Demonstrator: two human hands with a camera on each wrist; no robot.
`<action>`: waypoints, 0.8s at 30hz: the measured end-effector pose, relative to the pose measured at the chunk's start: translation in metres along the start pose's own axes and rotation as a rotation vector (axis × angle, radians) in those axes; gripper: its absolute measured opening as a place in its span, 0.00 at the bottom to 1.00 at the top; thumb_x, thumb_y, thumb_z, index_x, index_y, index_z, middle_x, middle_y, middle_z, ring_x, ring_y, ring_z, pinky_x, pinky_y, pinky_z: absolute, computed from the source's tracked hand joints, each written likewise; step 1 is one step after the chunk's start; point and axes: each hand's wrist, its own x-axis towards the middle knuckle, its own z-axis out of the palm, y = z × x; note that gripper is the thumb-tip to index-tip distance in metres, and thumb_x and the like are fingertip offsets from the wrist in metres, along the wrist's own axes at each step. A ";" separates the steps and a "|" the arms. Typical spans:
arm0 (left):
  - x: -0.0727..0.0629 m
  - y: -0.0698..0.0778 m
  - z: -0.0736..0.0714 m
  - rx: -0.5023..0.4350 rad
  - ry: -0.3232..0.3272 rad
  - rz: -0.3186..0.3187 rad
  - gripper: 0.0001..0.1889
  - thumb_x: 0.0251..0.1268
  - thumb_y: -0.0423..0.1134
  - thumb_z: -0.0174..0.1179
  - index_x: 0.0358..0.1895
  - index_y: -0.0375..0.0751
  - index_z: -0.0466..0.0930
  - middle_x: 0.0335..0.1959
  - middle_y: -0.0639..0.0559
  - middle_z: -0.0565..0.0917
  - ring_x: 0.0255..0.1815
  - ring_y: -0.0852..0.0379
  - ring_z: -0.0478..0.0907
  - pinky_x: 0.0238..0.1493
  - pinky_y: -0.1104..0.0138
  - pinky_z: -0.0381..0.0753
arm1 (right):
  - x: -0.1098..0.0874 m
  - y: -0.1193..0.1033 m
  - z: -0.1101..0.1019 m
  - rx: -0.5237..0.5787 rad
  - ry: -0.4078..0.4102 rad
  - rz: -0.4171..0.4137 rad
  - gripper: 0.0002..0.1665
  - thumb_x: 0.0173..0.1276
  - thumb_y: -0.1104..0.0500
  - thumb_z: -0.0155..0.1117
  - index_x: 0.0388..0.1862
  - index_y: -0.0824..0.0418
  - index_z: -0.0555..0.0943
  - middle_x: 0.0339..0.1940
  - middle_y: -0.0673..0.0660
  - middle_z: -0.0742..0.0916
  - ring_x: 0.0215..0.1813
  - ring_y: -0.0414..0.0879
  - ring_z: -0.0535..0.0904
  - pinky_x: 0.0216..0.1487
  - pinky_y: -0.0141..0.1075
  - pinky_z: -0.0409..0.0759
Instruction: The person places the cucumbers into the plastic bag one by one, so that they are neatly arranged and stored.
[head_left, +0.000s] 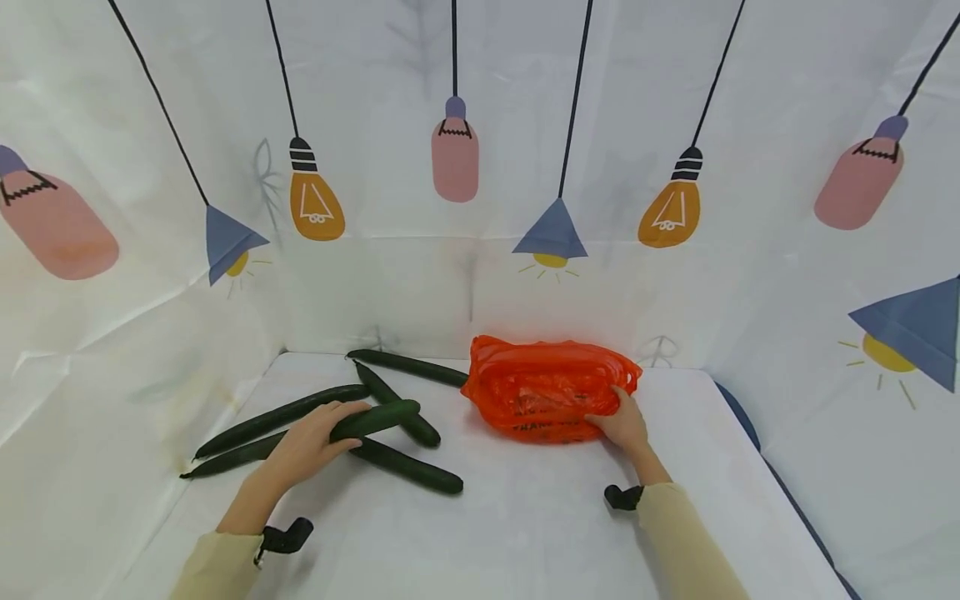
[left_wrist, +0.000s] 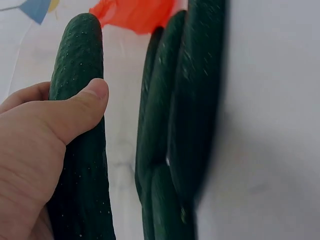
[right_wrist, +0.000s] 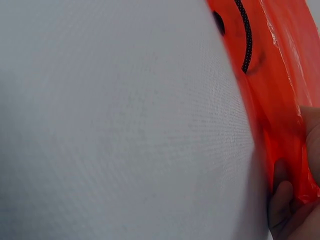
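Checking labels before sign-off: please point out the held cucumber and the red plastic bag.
Held cucumber (head_left: 378,419), head view: exposed length near its rounded end.
Red plastic bag (head_left: 551,387), head view: middle of its crinkled front.

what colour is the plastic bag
The bag is orange-red with dark lettering, clearest in the head view.

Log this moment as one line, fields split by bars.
left hand: grips cucumber | right hand: holds red bag by its side | other cucumbers: on white table
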 end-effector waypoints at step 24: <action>0.130 0.062 0.030 -0.048 -0.161 0.151 0.29 0.59 0.46 0.69 0.65 0.56 0.72 0.52 0.54 0.79 0.47 0.55 0.75 0.49 0.55 0.76 | 0.003 0.000 0.002 0.008 0.012 0.035 0.54 0.60 0.46 0.72 0.74 0.67 0.55 0.71 0.71 0.64 0.69 0.67 0.59 0.65 0.62 0.59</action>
